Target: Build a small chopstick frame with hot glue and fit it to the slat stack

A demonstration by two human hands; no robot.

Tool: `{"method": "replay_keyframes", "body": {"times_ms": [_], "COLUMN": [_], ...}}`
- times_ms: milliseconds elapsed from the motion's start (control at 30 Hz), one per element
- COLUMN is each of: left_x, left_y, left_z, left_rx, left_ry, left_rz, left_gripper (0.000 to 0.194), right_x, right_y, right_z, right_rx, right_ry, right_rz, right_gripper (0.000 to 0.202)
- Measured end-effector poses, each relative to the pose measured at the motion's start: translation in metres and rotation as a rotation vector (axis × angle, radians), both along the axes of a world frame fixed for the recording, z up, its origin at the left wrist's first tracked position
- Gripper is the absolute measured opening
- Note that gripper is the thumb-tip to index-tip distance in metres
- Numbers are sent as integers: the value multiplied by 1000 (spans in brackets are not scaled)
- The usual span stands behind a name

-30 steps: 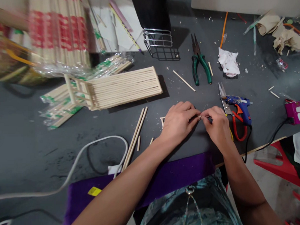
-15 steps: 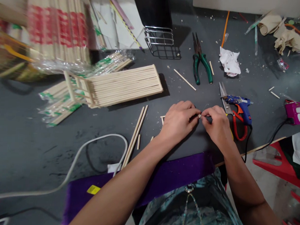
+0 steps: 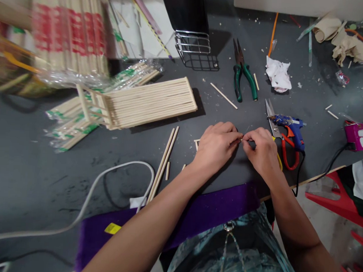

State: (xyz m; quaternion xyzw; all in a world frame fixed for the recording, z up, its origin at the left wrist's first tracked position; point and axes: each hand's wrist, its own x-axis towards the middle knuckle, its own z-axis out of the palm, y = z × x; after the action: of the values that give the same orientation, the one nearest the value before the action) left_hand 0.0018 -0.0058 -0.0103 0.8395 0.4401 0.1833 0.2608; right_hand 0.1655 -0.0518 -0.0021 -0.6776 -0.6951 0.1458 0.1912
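Observation:
My left hand (image 3: 218, 143) and my right hand (image 3: 261, 148) meet over the grey table, fingertips pinched close together. Between them is a tiny pale piece (image 3: 241, 139), mostly hidden by the fingers and too small to name. Partly behind my left hand lies a small frame of wooden sticks (image 3: 196, 143). To the left rest two long round sticks (image 3: 164, 163) and a short stick piece (image 3: 167, 171). Beside my right hand are scissors (image 3: 284, 143) with red and yellow handles and a blue glue gun (image 3: 294, 132) lying over them.
A model of joined sticks (image 3: 153, 103), like a small bed, lies left on wrapped chopsticks (image 3: 71, 142). Green-handled pliers (image 3: 245, 76), crumpled paper (image 3: 278, 75) and a wire stand (image 3: 193, 43) lie farther back. A white cable (image 3: 90, 200) crosses the left; purple cloth (image 3: 217, 206) covers the front edge.
The fingertips have shifted slightly around the tiny piece, which shows less now. Both hands stay in nearly the same place, and the things on the table have not moved.

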Motion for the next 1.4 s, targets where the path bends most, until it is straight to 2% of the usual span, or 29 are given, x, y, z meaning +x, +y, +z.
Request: {"method": "replay_keyframes", "body": {"times_ms": [367,600,1000,1400], "left_x": [-3,-7,-4,-3], "left_y": [1,3,1,0], "left_z": [1,5,4,2], "left_rx": [-36,-52,-14,51], "left_ry": [-94,-112,-91,-40], "left_rz": [22,52,17,3], "left_gripper": [20,4,16,15], "right_x": [4,3,3,3], "right_y": [-1,-1,-2,-1], "right_z": [1,1,-2,-2], "right_rx": [-19,-24,9,12], "right_ry": [53,36,21,44], "right_rz": [4,11,13,19], "right_gripper": [13,16,14,15]}}
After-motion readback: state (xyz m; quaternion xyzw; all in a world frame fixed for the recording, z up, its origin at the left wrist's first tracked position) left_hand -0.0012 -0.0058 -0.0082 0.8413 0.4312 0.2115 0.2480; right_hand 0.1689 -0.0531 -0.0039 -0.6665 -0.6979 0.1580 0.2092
